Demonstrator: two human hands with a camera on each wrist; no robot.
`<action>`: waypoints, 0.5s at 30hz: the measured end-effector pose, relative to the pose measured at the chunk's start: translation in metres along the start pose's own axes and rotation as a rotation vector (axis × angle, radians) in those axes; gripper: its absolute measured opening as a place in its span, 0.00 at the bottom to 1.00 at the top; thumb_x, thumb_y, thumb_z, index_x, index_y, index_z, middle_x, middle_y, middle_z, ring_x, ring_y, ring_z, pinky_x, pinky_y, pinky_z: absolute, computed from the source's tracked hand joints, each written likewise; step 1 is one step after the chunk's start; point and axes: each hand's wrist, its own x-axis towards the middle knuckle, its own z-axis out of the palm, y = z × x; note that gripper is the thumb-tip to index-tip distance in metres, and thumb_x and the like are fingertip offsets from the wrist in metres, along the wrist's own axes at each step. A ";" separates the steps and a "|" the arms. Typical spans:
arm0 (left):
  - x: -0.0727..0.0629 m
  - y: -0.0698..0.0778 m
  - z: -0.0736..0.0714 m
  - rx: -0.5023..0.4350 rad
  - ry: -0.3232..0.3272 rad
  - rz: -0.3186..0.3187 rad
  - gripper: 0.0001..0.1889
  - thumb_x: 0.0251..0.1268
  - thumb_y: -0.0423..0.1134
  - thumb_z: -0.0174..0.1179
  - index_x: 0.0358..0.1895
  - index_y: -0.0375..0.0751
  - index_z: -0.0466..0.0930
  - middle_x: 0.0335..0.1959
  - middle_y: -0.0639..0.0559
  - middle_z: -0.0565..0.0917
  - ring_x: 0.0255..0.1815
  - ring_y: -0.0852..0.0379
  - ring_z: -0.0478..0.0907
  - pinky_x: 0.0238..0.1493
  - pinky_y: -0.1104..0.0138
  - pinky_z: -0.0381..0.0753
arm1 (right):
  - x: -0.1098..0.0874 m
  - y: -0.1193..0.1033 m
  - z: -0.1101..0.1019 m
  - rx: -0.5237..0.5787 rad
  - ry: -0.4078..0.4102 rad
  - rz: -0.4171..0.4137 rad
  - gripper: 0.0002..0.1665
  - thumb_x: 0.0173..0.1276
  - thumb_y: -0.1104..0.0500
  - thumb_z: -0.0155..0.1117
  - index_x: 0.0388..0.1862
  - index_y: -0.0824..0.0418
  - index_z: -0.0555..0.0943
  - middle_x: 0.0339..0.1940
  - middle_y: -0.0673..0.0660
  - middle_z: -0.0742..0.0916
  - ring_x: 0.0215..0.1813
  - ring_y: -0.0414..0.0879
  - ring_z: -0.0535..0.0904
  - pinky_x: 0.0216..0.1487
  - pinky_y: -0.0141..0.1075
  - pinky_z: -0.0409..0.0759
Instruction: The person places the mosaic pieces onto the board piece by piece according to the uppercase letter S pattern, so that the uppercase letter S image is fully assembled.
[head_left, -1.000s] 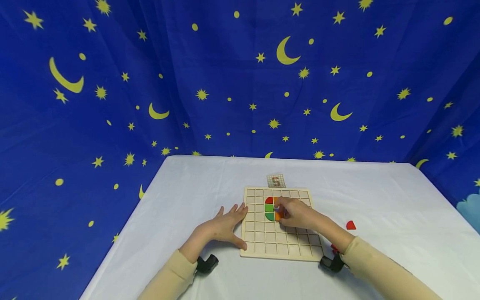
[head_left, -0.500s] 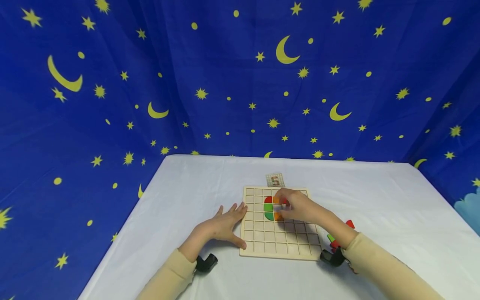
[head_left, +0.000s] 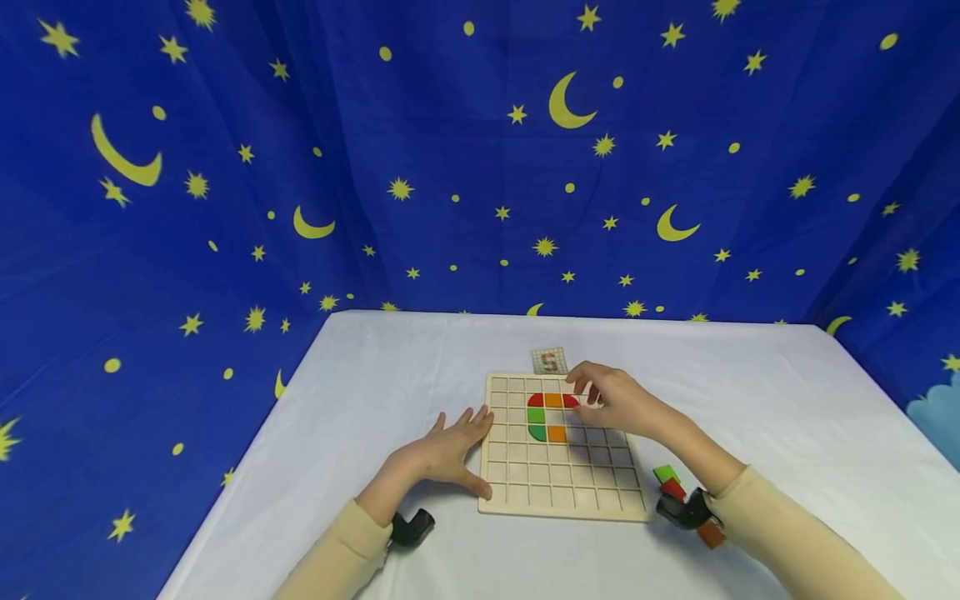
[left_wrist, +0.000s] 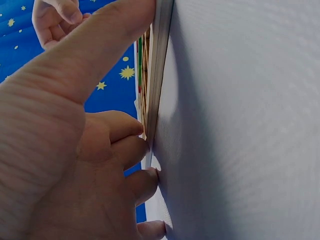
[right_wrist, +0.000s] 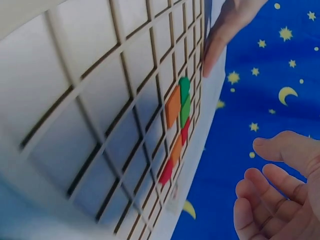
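Observation:
A wooden grid board (head_left: 525, 475) lies on the table with coloured pieces set in its cells. Among them are a light green square (head_left: 536, 414), a dark green quarter-round (head_left: 537, 433), two orange squares, one of them the lower orange square (head_left: 557, 433), and two red quarter-rounds, such as the left red quarter-round (head_left: 536, 400). My left hand (head_left: 450, 454) rests against the board's left edge, fingers spread; in the left wrist view its thumb (left_wrist: 100, 45) touches that edge. My right hand (head_left: 622, 402) hovers over the board's upper right, fingers loosely bent, holding nothing in the right wrist view.
Beyond the board lies a small pattern card (head_left: 549, 361) with an S-like figure. To the right are loose pieces: a light green piece (head_left: 665, 474), a red piece (head_left: 673, 489) and an orange-red piece (head_left: 711, 533), partly behind the right wrist's black camera (head_left: 684, 508). A blue starry cloth hangs behind.
My right hand has let go of a red quarter-round at the top right of the pattern and lifted away to the right. The left hand has stayed in place.

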 end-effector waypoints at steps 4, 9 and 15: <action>0.000 -0.001 0.000 -0.003 0.002 0.001 0.61 0.40 0.62 0.71 0.74 0.36 0.48 0.75 0.45 0.46 0.75 0.46 0.39 0.67 0.42 0.32 | -0.012 0.006 -0.008 -0.013 0.028 0.017 0.21 0.57 0.65 0.69 0.49 0.65 0.75 0.36 0.57 0.82 0.33 0.46 0.78 0.32 0.34 0.78; -0.002 -0.001 0.000 -0.004 -0.002 -0.005 0.61 0.41 0.62 0.71 0.74 0.36 0.47 0.76 0.45 0.45 0.75 0.47 0.39 0.68 0.43 0.32 | -0.030 0.018 -0.016 -0.027 0.053 0.083 0.21 0.56 0.66 0.70 0.49 0.65 0.75 0.35 0.55 0.82 0.33 0.48 0.78 0.31 0.34 0.77; -0.003 0.000 0.000 -0.010 -0.004 -0.006 0.61 0.41 0.62 0.71 0.74 0.36 0.47 0.76 0.45 0.45 0.75 0.47 0.38 0.68 0.43 0.32 | -0.053 0.032 -0.024 -0.063 0.093 0.172 0.22 0.55 0.65 0.71 0.48 0.66 0.76 0.34 0.54 0.81 0.33 0.44 0.77 0.31 0.33 0.77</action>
